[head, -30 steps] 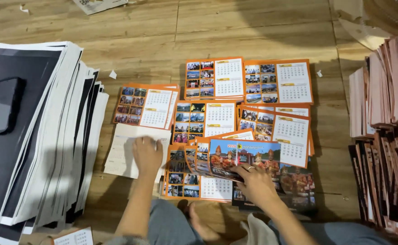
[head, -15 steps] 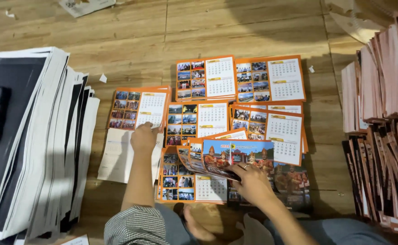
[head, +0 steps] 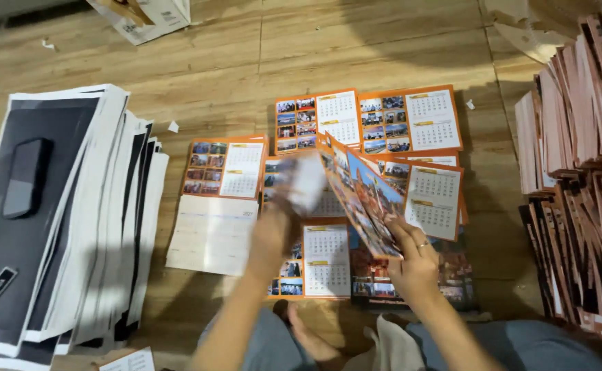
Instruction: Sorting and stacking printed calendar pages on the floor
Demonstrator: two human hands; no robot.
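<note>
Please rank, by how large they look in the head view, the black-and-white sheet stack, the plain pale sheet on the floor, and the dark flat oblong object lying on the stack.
1. Black-and-white sheet stack, clearly largest.
2. Plain pale sheet on the wooden floor.
3. Dark flat oblong object, smallest.
The stack's top lies nearer the camera, yet the gaps look too wide for that to change the order.

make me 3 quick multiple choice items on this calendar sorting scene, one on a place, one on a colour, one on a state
1. Where does the tall stack of black and white sheets lie?
A. left of the calendar pages
B. right of them
C. beyond them

2. What colour borders the calendar pages on the floor?
A. green
B. orange
C. blue

3. How is the sheaf of pages in the right hand?
A. flat on the floor
B. rolled up
C. lifted and tilted

Key: 1 A, it fills the left edge; 2 B, orange frames show; 3 C, it slants up from the fingers.
</note>
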